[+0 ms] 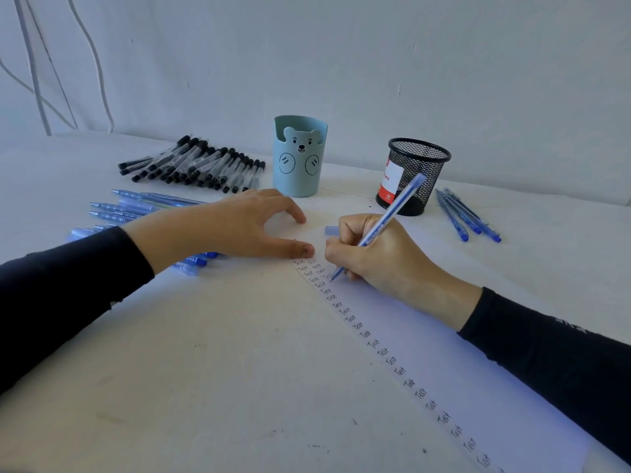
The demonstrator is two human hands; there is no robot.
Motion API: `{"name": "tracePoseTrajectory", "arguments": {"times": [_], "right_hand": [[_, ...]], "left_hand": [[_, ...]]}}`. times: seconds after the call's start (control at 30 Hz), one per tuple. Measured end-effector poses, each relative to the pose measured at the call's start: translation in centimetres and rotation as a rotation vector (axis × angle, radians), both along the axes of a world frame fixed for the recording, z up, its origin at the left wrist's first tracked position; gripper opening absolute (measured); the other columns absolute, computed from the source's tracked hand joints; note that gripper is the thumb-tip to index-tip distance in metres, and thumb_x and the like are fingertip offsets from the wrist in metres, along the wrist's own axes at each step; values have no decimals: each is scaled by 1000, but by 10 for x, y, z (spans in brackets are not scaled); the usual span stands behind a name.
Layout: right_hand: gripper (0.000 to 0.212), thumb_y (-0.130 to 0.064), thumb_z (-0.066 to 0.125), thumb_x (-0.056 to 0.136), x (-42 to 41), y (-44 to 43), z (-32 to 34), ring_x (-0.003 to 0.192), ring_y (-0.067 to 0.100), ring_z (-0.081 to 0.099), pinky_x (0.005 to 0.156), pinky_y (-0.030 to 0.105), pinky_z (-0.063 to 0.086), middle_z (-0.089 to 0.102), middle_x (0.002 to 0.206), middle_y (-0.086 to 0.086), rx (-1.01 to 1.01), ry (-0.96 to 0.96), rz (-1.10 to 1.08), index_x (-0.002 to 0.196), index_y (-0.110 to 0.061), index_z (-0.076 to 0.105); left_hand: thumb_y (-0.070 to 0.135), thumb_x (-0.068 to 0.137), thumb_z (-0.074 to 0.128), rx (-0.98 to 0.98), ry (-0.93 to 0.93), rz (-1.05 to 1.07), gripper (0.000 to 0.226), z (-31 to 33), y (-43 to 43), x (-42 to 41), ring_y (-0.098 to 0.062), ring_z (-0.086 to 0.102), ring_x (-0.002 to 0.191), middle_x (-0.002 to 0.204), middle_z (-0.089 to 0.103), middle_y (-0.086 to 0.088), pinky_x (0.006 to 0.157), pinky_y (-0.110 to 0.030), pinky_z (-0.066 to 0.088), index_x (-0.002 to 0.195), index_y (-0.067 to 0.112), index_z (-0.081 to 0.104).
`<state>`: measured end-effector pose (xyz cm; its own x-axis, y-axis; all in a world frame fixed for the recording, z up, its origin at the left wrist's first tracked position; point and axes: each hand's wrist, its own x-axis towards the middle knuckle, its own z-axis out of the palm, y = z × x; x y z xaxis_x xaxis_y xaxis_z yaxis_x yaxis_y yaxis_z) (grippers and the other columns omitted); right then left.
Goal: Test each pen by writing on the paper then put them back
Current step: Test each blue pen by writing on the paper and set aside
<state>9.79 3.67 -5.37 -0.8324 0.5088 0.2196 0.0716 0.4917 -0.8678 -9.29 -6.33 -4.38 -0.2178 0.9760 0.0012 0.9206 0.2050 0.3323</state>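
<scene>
Writing with the blue pen (392, 213) pinched in our right hand (382, 257), we hold the paper (444, 370) down with our open left hand (232, 227).

White wall (375, 56) behind pale table (205, 370)

bear cup (299, 165) left of mesh cup (431, 165) | paper (444, 349) before both (on table (205, 353)) — pens (191, 165) flanking

black cup (415, 175) = wire mesh metal w/ glossy label. bear cup (299, 158) looks smooth matt plastic. blue pen (382, 223) is translucent plastic, paper (454, 367) plain matt, bench (211, 353) matt, a bit scuffed.
</scene>
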Motion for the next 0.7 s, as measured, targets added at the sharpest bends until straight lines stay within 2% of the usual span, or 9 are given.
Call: {"name": "tracePoseTrajectory", "arguments": {"times": [0.4, 0.6, 0.7], "right_hand": [[41, -6, 68, 85, -1, 1, -1, 45, 7, 50, 48, 15, 42, 47, 45, -10, 4, 11, -5, 55, -12, 41], [37, -10, 68, 83, -2, 0, 1, 42, 5, 48, 45, 13, 39, 49, 44, -4, 32, -28, -14, 55, -10, 44], [34, -7, 66, 84, -2, 0, 1, 44, 7, 48, 45, 13, 39, 45, 49, 1, 18, 0, -32, 58, -1, 45]], "left_hand": [[81, 64, 52, -2, 9, -3, 74, 0, 1, 0, -9, 37, 127, 139, 41, 16, 106, -30, 31, 128, 44, 49], [80, 64, 52, -5, 16, -4, 74, 0, 1, 1, -9, 37, 127, 139, 41, 15, 104, -29, 31, 129, 44, 49], [82, 62, 51, -3, 21, -3, 76, 0, 1, 0, -10, 38, 127, 138, 41, 16, 106, -30, 32, 128, 44, 49]]}}
